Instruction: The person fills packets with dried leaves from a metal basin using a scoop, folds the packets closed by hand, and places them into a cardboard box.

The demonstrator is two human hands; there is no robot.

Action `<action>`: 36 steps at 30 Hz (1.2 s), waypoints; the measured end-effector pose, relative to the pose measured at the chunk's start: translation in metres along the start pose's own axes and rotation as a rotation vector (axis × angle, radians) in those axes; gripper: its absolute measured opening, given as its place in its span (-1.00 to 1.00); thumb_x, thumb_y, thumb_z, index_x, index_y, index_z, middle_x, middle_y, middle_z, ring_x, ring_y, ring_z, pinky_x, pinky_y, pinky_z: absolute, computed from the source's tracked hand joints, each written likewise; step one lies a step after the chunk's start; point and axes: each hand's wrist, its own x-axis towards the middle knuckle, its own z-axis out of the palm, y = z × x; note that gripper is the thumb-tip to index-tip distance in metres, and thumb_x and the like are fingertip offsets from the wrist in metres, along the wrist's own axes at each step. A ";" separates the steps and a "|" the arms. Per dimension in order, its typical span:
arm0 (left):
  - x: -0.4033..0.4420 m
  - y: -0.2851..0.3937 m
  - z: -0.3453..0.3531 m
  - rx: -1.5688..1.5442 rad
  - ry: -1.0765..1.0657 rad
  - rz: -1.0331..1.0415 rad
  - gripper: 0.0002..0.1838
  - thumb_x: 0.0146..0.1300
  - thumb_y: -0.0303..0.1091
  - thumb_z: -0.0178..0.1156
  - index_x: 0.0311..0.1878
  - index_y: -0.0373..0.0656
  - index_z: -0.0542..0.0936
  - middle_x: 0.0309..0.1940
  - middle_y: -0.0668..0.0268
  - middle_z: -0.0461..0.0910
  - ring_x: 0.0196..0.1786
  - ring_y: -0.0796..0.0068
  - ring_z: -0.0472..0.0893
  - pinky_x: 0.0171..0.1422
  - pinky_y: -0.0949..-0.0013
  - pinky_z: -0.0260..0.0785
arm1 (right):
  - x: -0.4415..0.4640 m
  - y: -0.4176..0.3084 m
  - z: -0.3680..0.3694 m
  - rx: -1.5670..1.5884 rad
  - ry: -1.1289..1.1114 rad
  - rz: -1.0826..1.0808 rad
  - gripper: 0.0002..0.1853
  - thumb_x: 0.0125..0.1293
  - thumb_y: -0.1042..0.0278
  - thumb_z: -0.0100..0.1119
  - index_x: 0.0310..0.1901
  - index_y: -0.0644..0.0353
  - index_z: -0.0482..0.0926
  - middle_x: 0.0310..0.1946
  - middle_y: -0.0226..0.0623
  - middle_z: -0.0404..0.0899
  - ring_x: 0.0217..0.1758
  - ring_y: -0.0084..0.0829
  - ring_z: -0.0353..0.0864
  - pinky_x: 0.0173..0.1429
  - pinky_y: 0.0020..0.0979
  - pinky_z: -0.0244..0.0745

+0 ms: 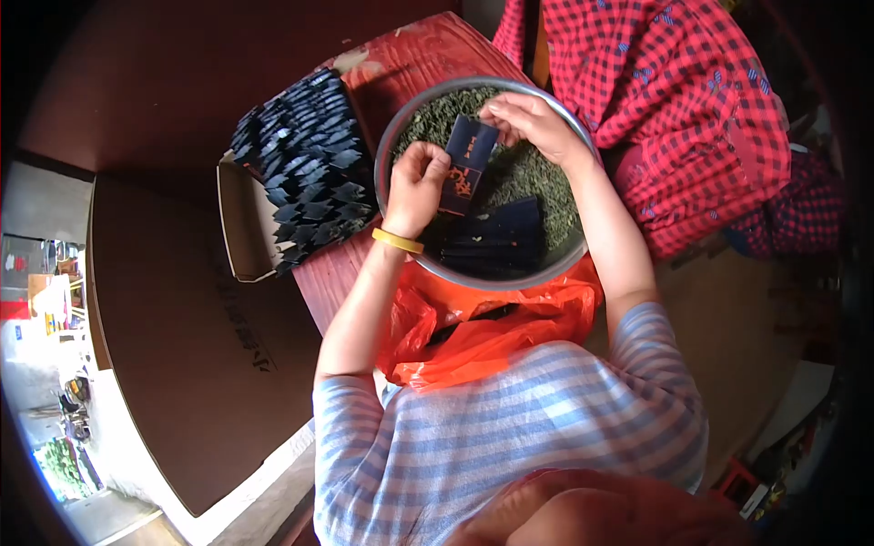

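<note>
My left hand (418, 187), with a yellow band on the wrist, pinches the lower left side of a dark tea packet (469, 159) with orange print. The packet is held tilted over a large metal bowl (385, 146). At its upper right edge is my right hand (537, 129), fingers drawn together; whatever they hold, if anything, is too small to make out. Dried green tea leaves (546, 187) cover the bowl's inside. Several flat dark packets (496, 238) lie stacked on the leaves at the near side.
Left of the bowl, a cardboard tray (238, 218) holds many dark packets (314, 164) in rows. An orange plastic bag (492, 350) lies between the bowl and my body. The red table (423, 45) carries the bowl. Red checked cloth (683, 118) hangs at right; a large cardboard box (200, 337) stands at left.
</note>
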 end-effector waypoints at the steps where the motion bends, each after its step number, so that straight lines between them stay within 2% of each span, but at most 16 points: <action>1: 0.001 -0.002 0.000 0.003 0.002 0.011 -0.90 0.40 -0.42 0.19 -0.24 -0.23 0.53 -0.43 0.44 0.52 -0.34 0.65 0.46 -0.22 0.51 0.36 | -0.002 -0.004 0.000 -0.003 -0.002 -0.011 -0.72 0.43 0.13 0.15 -0.06 0.14 0.66 -0.29 -0.49 0.68 -0.32 -0.62 0.60 -0.27 -0.56 0.48; 5: -0.007 -0.003 -0.001 -0.108 -0.032 -0.062 -0.91 0.41 -0.44 0.17 -0.23 -0.22 0.52 -0.39 0.52 0.49 -0.30 0.69 0.43 -0.18 0.54 0.35 | -0.007 -0.009 0.006 -0.067 -0.119 -0.007 -0.72 0.44 0.16 0.17 -0.05 0.20 0.64 -0.29 -0.51 0.65 -0.32 -0.70 0.56 -0.29 -0.62 0.44; 8: -0.011 -0.007 -0.004 -0.019 -0.003 -0.027 -0.84 0.38 -0.36 0.23 -0.08 -0.22 0.55 -0.33 0.35 0.57 -0.30 0.57 0.52 -0.18 0.48 0.40 | -0.008 -0.011 0.015 -0.059 -0.214 0.092 -0.76 0.46 0.25 0.12 0.00 0.21 0.57 -0.32 -0.52 0.61 -0.32 -0.73 0.53 -0.27 -0.61 0.45; 9: -0.013 -0.009 -0.003 -0.017 0.000 -0.031 -0.84 0.38 -0.36 0.23 -0.08 -0.22 0.55 -0.33 0.35 0.57 -0.30 0.57 0.52 -0.18 0.48 0.40 | -0.010 -0.011 0.020 -0.056 -0.217 0.095 -0.76 0.46 0.25 0.12 0.00 0.21 0.57 -0.32 -0.52 0.61 -0.32 -0.73 0.53 -0.27 -0.61 0.45; 12: -0.019 0.004 0.011 0.339 0.125 0.281 -0.52 0.23 -0.26 0.38 0.15 -0.23 0.50 -0.17 0.12 0.62 -0.17 0.28 0.62 -0.04 0.30 0.44 | -0.012 -0.012 0.037 0.005 -0.168 0.022 -0.80 0.43 0.33 0.16 -0.01 0.21 0.52 -0.33 -0.54 0.57 -0.31 -0.74 0.51 -0.26 -0.63 0.43; 13: -0.019 0.010 0.013 0.338 0.127 0.277 -0.52 0.23 -0.26 0.38 0.15 -0.23 0.50 -0.17 0.12 0.62 -0.17 0.28 0.62 -0.04 0.30 0.44 | -0.012 -0.011 0.041 0.006 -0.170 0.025 -0.80 0.43 0.33 0.16 -0.01 0.21 0.52 -0.33 -0.54 0.57 -0.31 -0.74 0.51 -0.26 -0.63 0.43; 16: -0.020 0.025 0.018 0.864 0.120 0.577 -0.21 0.04 -0.19 0.48 0.31 -0.28 0.38 0.00 -0.04 0.58 0.01 0.01 0.59 0.15 0.12 0.39 | -0.012 -0.004 0.048 -0.057 -0.076 -0.173 -0.82 0.38 0.41 0.20 -0.04 0.19 0.48 -0.31 -0.53 0.54 -0.29 -0.75 0.49 -0.22 -0.64 0.41; 20: -0.020 0.021 0.011 0.803 0.045 0.404 -0.17 -0.01 -0.19 0.51 0.31 -0.30 0.36 0.02 -0.04 0.57 0.11 -0.08 0.54 0.26 0.08 0.35 | -0.013 -0.008 0.046 0.064 -0.088 -0.106 -0.83 0.38 0.40 0.18 -0.08 0.22 0.47 -0.27 -0.49 0.58 -0.29 -0.71 0.52 -0.23 -0.64 0.43; 24: -0.022 0.022 0.010 0.763 0.017 0.422 -0.18 -0.01 -0.21 0.51 0.30 -0.27 0.38 0.01 -0.01 0.57 0.09 -0.03 0.55 0.24 0.09 0.36 | -0.011 -0.005 0.037 0.170 -0.195 0.040 -0.79 0.35 0.40 0.20 -0.04 0.22 0.46 -0.26 -0.48 0.58 -0.25 -0.70 0.51 -0.20 -0.63 0.42; 29: -0.021 0.018 0.012 0.815 -0.012 0.508 -0.18 -0.12 -0.25 0.54 0.25 -0.28 0.41 -0.03 0.04 0.59 0.04 0.01 0.57 0.21 0.08 0.35 | -0.008 0.007 0.034 0.183 -0.303 0.071 -0.74 0.32 0.41 0.22 0.00 0.23 0.46 -0.24 -0.46 0.58 -0.21 -0.70 0.50 -0.19 -0.62 0.41; 32: -0.022 0.018 0.011 0.841 -0.032 0.536 -0.19 -0.14 -0.26 0.53 0.24 -0.26 0.43 -0.05 0.07 0.60 0.02 0.04 0.58 0.20 0.08 0.36 | -0.006 0.012 0.035 0.033 -0.337 0.116 -0.68 0.29 0.41 0.22 0.05 0.24 0.46 -0.22 -0.44 0.58 -0.20 -0.70 0.49 -0.18 -0.62 0.40; 36: -0.025 0.022 0.013 0.867 -0.050 0.513 -0.21 -0.12 -0.25 0.52 0.24 -0.21 0.44 -0.07 0.10 0.61 0.01 0.05 0.59 0.19 0.09 0.37 | -0.007 0.012 0.033 -0.003 -0.406 0.090 -0.64 0.28 0.39 0.23 0.08 0.26 0.46 -0.21 -0.42 0.58 -0.20 -0.70 0.49 -0.16 -0.61 0.42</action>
